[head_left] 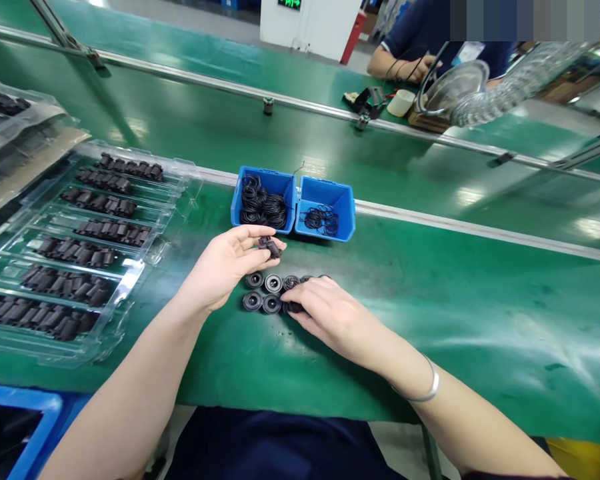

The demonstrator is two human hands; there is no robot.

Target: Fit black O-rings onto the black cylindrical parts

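Between the thumb and fingers of my left hand is a small dark part, held just above the green table. My right hand reaches over two short rows of round black parts, its fingertips closed on one of them at the front row. Part of the rows is hidden under that hand. One round part in the back row shows a lighter ring. Behind my hands stand two blue bins, the left one with many black rings and the right one with fewer.
A clear plastic tray with rows of dark parts lies at the left, near stacked trays. A blue crate is at the lower left. A metal rail crosses behind the bins. Across it, a person sits near a clear hose.
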